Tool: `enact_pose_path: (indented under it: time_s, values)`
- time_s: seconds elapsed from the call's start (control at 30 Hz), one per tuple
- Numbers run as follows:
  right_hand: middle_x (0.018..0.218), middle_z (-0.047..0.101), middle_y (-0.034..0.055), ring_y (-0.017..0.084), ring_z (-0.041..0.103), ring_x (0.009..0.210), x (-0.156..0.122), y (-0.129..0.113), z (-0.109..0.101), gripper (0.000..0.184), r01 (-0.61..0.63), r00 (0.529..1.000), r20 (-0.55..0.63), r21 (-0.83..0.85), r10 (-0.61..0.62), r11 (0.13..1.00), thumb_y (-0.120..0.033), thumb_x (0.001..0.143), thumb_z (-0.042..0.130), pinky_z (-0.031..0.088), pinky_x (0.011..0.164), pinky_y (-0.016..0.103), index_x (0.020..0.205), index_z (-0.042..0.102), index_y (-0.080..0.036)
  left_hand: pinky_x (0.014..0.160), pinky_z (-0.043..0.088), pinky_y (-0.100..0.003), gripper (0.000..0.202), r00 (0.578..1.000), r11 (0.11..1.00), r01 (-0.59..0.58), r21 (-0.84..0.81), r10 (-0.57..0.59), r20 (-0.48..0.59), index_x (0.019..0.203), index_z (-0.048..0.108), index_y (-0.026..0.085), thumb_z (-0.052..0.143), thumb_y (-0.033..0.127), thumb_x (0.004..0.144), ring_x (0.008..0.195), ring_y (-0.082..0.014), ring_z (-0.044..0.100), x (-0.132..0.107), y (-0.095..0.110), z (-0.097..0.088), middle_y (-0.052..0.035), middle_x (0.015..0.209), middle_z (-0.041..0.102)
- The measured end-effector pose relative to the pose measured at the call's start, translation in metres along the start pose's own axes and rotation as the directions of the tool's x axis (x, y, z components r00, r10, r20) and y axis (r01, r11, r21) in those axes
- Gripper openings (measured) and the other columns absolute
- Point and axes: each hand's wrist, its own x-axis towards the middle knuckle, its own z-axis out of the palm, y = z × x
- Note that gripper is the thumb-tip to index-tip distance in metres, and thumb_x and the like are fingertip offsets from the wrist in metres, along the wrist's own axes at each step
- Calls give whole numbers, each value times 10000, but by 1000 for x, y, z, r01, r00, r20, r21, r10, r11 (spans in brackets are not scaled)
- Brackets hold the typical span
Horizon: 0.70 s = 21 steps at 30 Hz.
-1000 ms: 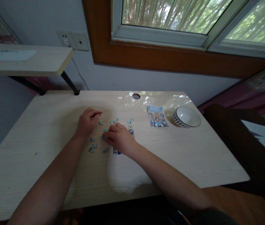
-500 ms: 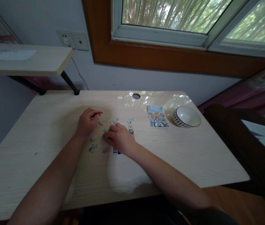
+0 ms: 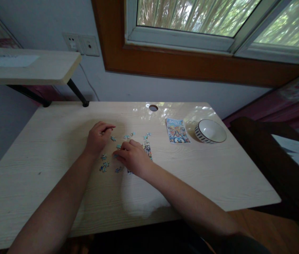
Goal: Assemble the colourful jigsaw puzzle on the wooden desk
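Observation:
Small blue jigsaw pieces (image 3: 104, 165) lie scattered on the pale wooden table (image 3: 46, 148). My left hand (image 3: 98, 137) rests on the table beside them, fingers curled loosely, with thumb and forefinger pinched near a loose piece (image 3: 113, 138). My right hand (image 3: 133, 157) lies over the middle of the pieces, fingers bent and pressing a piece (image 3: 116, 154) at its fingertips. A joined strip of puzzle (image 3: 147, 148) shows just beyond its knuckles.
A colourful picture card (image 3: 177, 130) and a white striped bowl (image 3: 210, 131) sit at the right back of the table. A cable hole (image 3: 153, 107) is near the wall. A raised shelf (image 3: 28, 67) stands at left, a dark chair (image 3: 276, 155) at right.
Both hands stay almost where they were; the right hand has shifted slightly left over the pieces. The view moved a little.

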Motion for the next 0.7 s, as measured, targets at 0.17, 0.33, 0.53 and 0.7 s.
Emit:
enact_pose_path:
  time_s: [0.17, 0.33, 0.53, 0.7]
  values:
    - [1066, 665, 54, 233, 523, 985, 1, -2, 0, 181, -36, 999, -1, 3, 36, 999, -322, 988, 675, 410, 844, 365, 1146, 759, -294, 823, 517, -314, 256, 1000, 1000, 0, 0, 0, -2, 994, 792, 205, 548, 227, 919, 883, -183, 652, 0, 1, 0, -32, 915, 699]
    - [1071, 667, 60, 240, 520, 979, 0, 4, 1, 246, -50, 999, -21, 7, 50, 999, -294, 989, 670, 410, 811, 363, 1226, 738, -290, 833, 520, -318, 251, 1000, 1000, -5, -2, 5, -4, 988, 790, 209, 549, 222, 917, 893, -183, 656, 0, 0, 1, -31, 927, 703]
    - [1094, 667, 63, 223, 534, 985, 1, 8, -1, 294, -62, 997, -35, 42, 63, 997, -192, 1012, 610, 422, 830, 350, 1263, 730, -284, 825, 524, -321, 244, 1000, 1000, 8, -16, -8, -9, 982, 790, 206, 557, 225, 910, 888, -185, 661, 0, -1, 1, -32, 927, 703]
    - [1132, 663, 57, 238, 528, 1021, 1, 4, 1, 237, -47, 999, -15, 24, 48, 999, -319, 990, 674, 422, 834, 357, 1217, 744, -324, 842, 524, -322, 251, 1000, 1000, -1, -7, 1, -4, 980, 789, 212, 548, 226, 912, 897, -186, 659, 0, 0, 1, -30, 918, 709]
